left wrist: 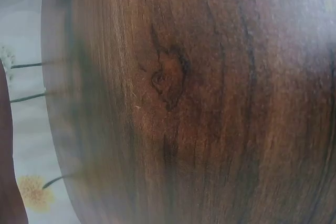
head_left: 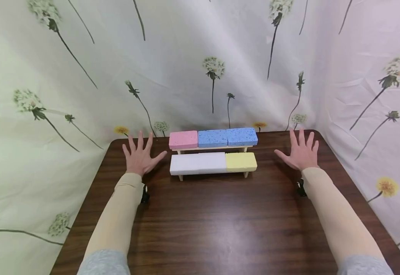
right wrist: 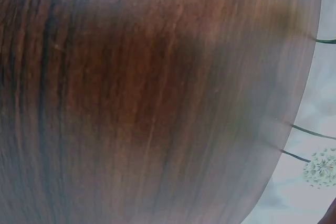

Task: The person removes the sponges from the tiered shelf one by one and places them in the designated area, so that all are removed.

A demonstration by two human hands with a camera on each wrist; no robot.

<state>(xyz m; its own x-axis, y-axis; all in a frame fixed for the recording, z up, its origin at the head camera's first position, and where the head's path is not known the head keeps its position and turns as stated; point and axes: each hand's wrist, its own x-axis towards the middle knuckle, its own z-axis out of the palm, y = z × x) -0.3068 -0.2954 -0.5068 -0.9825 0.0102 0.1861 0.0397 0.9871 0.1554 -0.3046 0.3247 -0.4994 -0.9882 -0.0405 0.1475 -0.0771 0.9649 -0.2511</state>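
My left hand (head_left: 140, 155) is at the left of the blocks, fingers spread and straight, holding nothing. To the right of them, my right hand (head_left: 301, 151) is spread the same way, also holding nothing. Between the hands, a pink speckled sponge-like block (head_left: 183, 139) and two blue ones, a middle one (head_left: 212, 138) and a right one (head_left: 242, 136), sit in a row on a pale rack (head_left: 217, 148). In front, white blocks (head_left: 198, 163) and a yellow block (head_left: 241, 162) lie on a second rack (head_left: 181, 178). Both wrist views show mostly tabletop.
The dark wooden table (head_left: 213, 225) has a rear edge close behind the racks. A white cloth with printed dandelions (head_left: 213, 67) hangs behind and at both sides. Dark wrist devices sit under the left wrist (head_left: 145, 194) and the right wrist (head_left: 301, 188).
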